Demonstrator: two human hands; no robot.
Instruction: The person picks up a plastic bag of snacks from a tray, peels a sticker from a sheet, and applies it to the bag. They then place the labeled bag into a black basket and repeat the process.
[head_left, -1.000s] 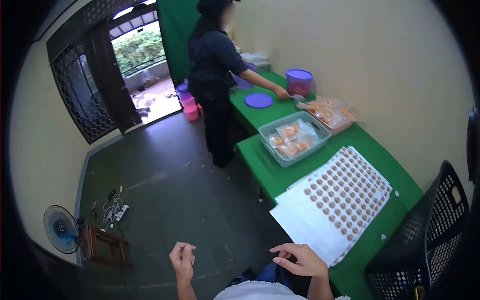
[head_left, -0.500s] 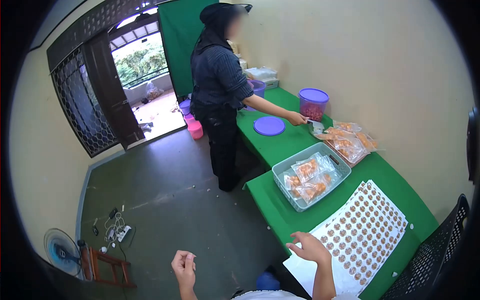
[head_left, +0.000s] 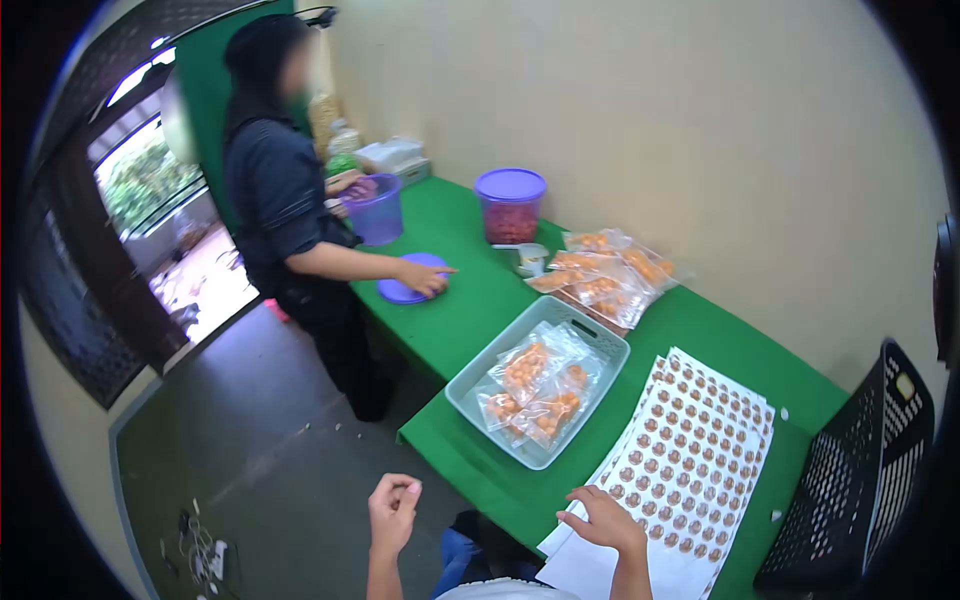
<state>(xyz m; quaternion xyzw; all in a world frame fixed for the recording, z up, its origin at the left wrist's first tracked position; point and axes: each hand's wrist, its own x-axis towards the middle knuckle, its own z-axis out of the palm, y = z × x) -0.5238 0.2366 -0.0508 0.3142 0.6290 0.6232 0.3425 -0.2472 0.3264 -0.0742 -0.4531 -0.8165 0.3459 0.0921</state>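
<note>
My left hand (head_left: pixel 395 512) is raised in front of the table edge, its fingers curled and the thumb pressed to them; anything pinched there is too small to make out. My right hand (head_left: pixel 605 522) is at the left edge of the sticker sheets (head_left: pixel 690 455), fingers stretched and apart, holding nothing visible. These white sheets, printed with rows of round brown stickers, lie in a loose stack. Beyond them stands a grey-green plastic basket (head_left: pixel 470 395) with clear bags of orange snacks (head_left: pixel 525 370) inside.
More snack bags (head_left: pixel 605 290) are heaped behind the basket. A purple-lidded tub (head_left: pixel 512 205) stands by the wall. A co-worker's hand (head_left: pixel 425 278) touches a purple lid (head_left: pixel 400 292); their other hand is at an open purple tub (head_left: pixel 375 215). A black crate (head_left: pixel 850 480) is at right.
My view has turned right and nearer the table. The co-worker's hand has left the scoop near the lidded tub and come to the purple lid. My hands keep much the same shapes.
</note>
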